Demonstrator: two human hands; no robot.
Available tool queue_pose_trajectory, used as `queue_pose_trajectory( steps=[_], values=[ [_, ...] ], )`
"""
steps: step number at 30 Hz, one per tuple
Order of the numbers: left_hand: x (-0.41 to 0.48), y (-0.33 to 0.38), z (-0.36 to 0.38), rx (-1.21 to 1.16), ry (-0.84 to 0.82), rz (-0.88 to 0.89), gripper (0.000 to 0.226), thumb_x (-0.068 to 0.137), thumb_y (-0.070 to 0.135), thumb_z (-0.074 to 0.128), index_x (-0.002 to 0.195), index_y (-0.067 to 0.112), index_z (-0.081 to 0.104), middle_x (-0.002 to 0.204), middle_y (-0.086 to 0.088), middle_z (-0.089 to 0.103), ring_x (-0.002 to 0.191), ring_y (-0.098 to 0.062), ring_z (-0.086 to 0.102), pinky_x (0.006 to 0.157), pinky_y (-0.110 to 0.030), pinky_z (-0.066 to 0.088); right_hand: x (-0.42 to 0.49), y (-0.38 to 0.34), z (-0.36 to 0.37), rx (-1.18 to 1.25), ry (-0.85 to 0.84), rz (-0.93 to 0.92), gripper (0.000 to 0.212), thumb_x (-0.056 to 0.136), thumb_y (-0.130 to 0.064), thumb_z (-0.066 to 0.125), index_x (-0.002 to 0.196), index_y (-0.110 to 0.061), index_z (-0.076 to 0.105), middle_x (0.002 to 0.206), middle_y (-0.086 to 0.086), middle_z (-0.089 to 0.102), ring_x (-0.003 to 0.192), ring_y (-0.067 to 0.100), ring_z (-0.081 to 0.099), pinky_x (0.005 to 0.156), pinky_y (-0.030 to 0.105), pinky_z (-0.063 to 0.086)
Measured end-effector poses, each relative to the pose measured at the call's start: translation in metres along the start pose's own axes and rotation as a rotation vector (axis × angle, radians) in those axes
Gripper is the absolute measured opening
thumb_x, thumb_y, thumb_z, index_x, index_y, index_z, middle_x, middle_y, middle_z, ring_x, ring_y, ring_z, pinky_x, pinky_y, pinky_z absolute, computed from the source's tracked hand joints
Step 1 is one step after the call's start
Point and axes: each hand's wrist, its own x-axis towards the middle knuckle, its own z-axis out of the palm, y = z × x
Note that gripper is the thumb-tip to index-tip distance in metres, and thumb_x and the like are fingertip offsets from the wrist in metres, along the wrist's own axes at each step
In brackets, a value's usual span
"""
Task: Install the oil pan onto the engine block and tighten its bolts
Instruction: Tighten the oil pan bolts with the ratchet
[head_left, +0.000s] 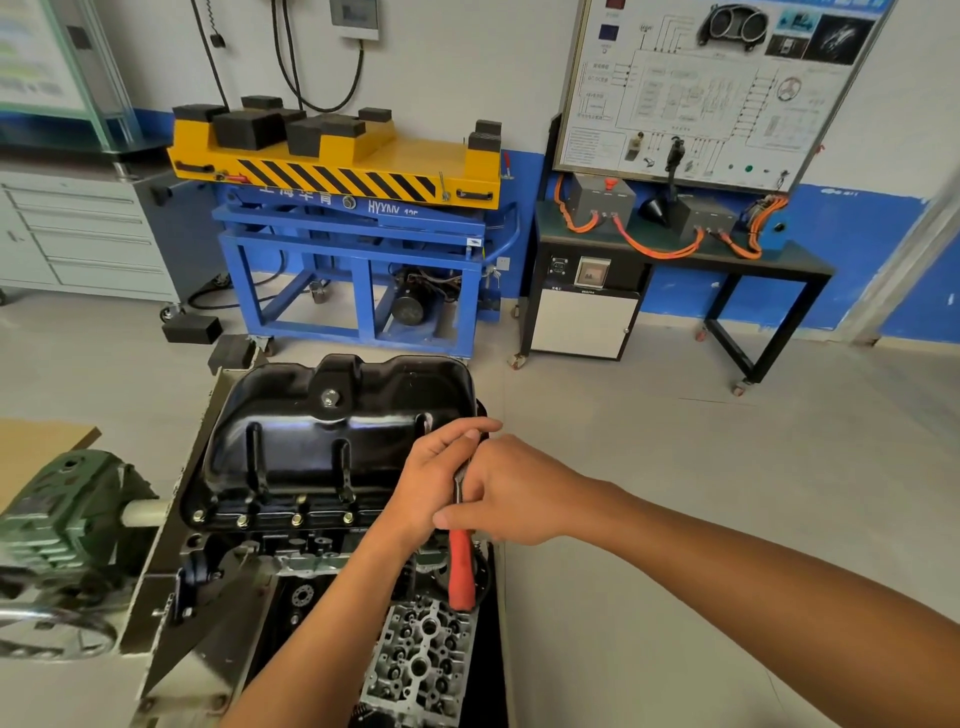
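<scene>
Looks like bolt-tightening, with oil pan (332, 441) already seated on engine block (311, 551); gripping wrench (461, 566) in left hand (428, 478) and right hand (511, 493) at pan's near right corner; next calls for steady, square turning.

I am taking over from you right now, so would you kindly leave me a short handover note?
Hands: left grip and right grip both hold the red-handled wrench at the right end of the oil pan.
Things: the pan sits on the engine block; four bolts stand along its near edge.
Done: pan placed, near bolts in.
Left: tightening; how tight each bolt is cannot be told, and the far edge is hidden.
</scene>
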Motion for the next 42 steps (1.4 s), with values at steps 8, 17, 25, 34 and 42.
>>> queue_pose_trajectory(
  steps=[8,17,25,34,42],
  values=[
    [-0.004,0.002,0.008,0.135,-0.070,0.018,0.037,0.105,0.005,0.039,0.110,0.014,0.075,0.103,-0.049,0.053,0.093,-0.031,0.052,0.089,-0.043,0.041,-0.012,0.012,-0.011,0.047,-0.109,0.109,0.028,0.083,-0.038,0.076,0.067,-0.016,0.074,0.050,-0.008,0.062,0.044,0.001,0.051,0.044,0.009,0.036],
    [-0.003,-0.001,0.005,0.083,-0.096,-0.041,0.039,0.105,0.010,0.040,0.106,0.024,0.077,0.075,-0.019,0.048,0.070,-0.030,0.041,0.070,-0.038,0.036,-0.010,0.016,-0.036,-0.205,-0.207,0.174,0.022,0.082,-0.033,0.078,0.074,-0.013,0.077,0.063,-0.004,0.070,0.053,0.000,0.055,0.065,0.028,0.052],
    [-0.008,0.001,0.006,0.164,-0.103,-0.093,0.034,0.107,0.020,0.041,0.111,0.032,0.073,0.093,-0.014,0.063,0.090,-0.021,0.058,0.085,-0.034,0.046,0.001,0.018,-0.046,-0.576,-0.034,0.156,0.018,0.085,-0.024,0.074,0.071,-0.020,0.063,0.066,-0.001,0.057,0.065,0.020,0.059,0.054,0.030,0.045],
    [-0.008,-0.001,0.007,0.126,-0.106,-0.076,0.029,0.109,0.026,0.040,0.121,0.024,0.066,0.063,0.011,0.038,0.057,-0.004,0.035,0.061,-0.017,0.032,0.016,0.029,-0.036,-0.637,0.207,0.012,0.016,0.090,-0.005,0.058,0.087,-0.019,0.066,0.082,0.003,0.059,0.073,0.026,0.057,0.056,0.033,0.040],
    [-0.004,-0.007,0.003,0.179,-0.149,-0.018,0.044,0.095,0.046,0.057,0.137,0.033,0.056,0.073,-0.002,0.035,0.063,-0.012,0.033,0.061,-0.023,0.032,0.010,0.041,-0.035,-0.542,0.185,-0.100,0.036,0.092,-0.011,0.058,0.126,-0.021,0.060,0.115,0.000,0.053,0.100,0.020,0.054,0.068,0.037,0.049]
  ],
)
